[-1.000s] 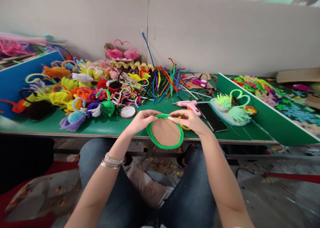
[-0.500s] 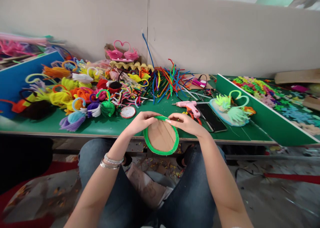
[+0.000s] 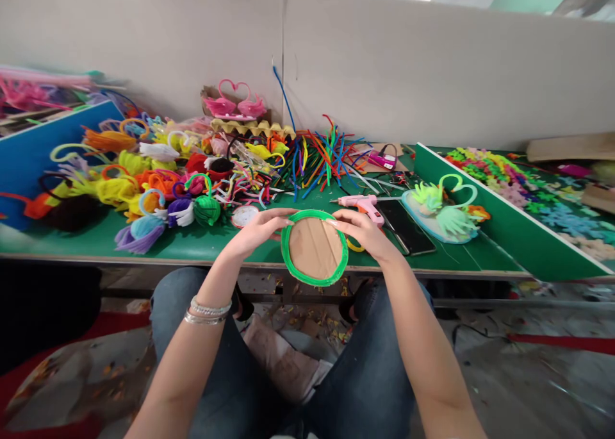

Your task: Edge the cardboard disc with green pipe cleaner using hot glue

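Between my two hands is a round cardboard disc (image 3: pixel 314 248) with a bright green fuzzy rim, held up over the table's front edge, its brown face toward me. My left hand (image 3: pixel 265 229) is closed on its upper left rim, thumb on the face and fingers behind. On the upper right rim my right hand (image 3: pixel 359 229) grips in the same way. Past the right hand lie a pink glue gun (image 3: pixel 362 203) and a black phone (image 3: pixel 406 226). A small white disc with a red rim (image 3: pixel 245 216) rests beyond my left hand.
Yarn swans in many colours (image 3: pixel 144 189) crowd the left side of the green table. Loose pipe cleaners (image 3: pixel 327 154) are heaped at the back. A two-swan piece on an oval base (image 3: pixel 442 216) stands right, beside an upright divider board (image 3: pixel 500 215). Pink swans (image 3: pixel 235 106) sit at the back.
The green-rimmed disc has moved up and slightly right. My left hand has slid from its top edge to the left side; the right hand has shifted outward along the rim.
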### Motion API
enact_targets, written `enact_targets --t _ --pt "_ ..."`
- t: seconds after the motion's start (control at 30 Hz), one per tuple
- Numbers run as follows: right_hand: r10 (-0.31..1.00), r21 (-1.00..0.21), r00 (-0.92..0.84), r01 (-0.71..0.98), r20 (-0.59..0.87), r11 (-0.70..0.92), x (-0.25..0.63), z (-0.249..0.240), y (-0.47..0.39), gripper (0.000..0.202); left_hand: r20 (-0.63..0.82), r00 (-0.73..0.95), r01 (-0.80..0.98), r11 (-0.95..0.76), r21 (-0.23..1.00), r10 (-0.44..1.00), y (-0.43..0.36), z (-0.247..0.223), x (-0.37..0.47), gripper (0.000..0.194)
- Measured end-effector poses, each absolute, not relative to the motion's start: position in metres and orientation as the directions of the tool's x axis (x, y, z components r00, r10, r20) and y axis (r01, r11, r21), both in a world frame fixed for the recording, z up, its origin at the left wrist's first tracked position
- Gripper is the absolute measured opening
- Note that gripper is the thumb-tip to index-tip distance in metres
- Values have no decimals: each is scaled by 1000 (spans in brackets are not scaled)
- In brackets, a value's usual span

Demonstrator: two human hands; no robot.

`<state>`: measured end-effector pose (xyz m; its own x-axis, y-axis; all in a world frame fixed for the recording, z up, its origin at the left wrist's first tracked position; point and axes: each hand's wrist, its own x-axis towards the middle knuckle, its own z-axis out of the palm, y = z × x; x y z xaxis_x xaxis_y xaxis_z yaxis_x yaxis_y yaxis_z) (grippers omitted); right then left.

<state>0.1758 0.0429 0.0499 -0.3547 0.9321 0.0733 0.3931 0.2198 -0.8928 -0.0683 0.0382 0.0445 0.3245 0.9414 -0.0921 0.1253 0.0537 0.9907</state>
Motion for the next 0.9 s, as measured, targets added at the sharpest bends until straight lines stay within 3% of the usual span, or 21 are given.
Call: enact_targets --t 0.2,0.9 --pt "951 -903 -291 373 104 213 182 48 46 27 -61 325 116 24 993 944 36 49 -69 43" --pt "945 -908 -316 367 83 203 179 51 44 26 -37 282 84 14 996 959 36 47 -71 40"
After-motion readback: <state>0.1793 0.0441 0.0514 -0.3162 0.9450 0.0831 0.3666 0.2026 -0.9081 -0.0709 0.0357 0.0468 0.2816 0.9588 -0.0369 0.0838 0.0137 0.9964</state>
